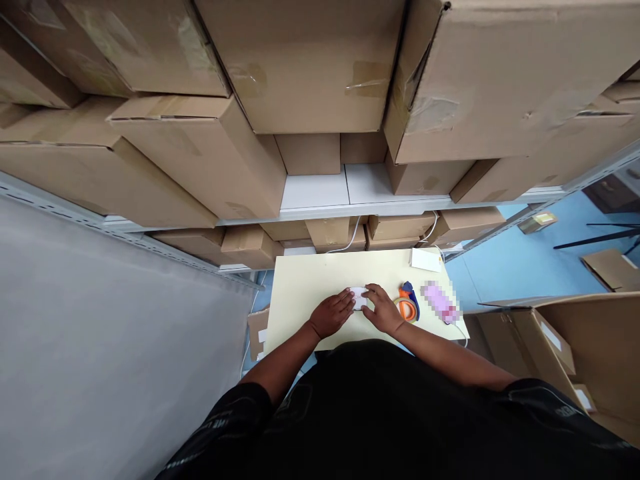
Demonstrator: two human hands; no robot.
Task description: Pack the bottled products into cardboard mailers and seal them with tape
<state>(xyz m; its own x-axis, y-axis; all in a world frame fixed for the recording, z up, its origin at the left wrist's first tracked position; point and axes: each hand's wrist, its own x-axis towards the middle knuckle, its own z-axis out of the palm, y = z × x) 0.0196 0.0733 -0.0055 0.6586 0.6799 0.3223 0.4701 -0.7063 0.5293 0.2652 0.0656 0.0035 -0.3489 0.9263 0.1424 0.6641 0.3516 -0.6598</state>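
A small flat white object (359, 299) with rounded edges lies between my two hands over the pale yellow table (295, 287); its kind is too small to tell. My left hand (332, 315) grips its left side, fingers pressed together over the edge. On the opposite side, my right hand (383, 311) has its fingers and thumb bent round the right edge. Just right of that hand is an orange and blue tape dispenser (409, 303) with a roll of tape.
A white box (425, 260) and a blurred-out pink item (440, 302) lie on the table's right side. Cardboard boxes (310, 67) fill the shelves ahead, above a metal shelf edge (320, 212). A grey wall (115, 347) stands at left, an open carton (565, 333) at right.
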